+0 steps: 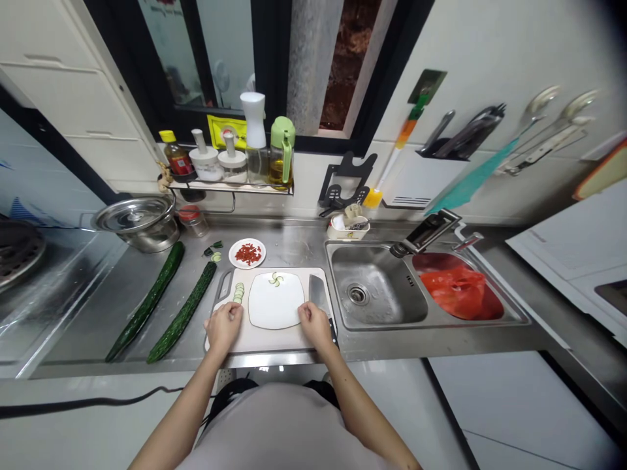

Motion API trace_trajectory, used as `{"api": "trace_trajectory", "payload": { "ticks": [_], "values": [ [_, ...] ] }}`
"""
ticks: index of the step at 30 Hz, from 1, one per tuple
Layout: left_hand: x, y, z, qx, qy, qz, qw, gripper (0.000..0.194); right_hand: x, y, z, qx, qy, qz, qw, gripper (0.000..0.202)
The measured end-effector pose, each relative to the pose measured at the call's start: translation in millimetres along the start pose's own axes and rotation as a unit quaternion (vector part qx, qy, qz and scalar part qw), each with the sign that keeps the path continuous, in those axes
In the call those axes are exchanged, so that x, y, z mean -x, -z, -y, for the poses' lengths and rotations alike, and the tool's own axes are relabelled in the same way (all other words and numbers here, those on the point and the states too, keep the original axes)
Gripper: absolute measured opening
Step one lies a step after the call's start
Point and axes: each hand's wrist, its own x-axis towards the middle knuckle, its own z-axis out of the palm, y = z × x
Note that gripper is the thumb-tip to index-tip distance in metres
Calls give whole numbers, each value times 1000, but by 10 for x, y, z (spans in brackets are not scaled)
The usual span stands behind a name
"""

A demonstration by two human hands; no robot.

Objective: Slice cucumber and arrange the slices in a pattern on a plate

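A white square plate lies on the light cutting board. A small fan of cucumber slices sits near the plate's far edge. My left hand is closed in a pinch over the board, just below a short row of cucumber slices; anything between its fingertips is too small to make out. At the plate's right edge, my right hand has its fingers curled together, their contents hidden. Beside that hand, a kitchen knife rests on the board, its black handle towards me.
Two long cucumbers lie left of the board. Behind it stand a small dish of red bits and some cucumber offcuts. A lidded steel pot is back left. To the right, a double sink holds a red plastic bag.
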Motion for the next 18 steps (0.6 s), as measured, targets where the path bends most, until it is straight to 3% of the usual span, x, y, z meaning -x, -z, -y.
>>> {"api": "trace_trajectory", "payload": {
  "ticks": [7, 18],
  "values": [
    [-28, 24, 54, -6, 21, -11, 1000, 27, 49, 8, 0, 2, 8, -5, 1000, 24],
    [-97, -133, 115, -48, 61, -26, 997, 38, 69, 45, 40, 3, 15, -8, 1000, 26]
  ]
}}
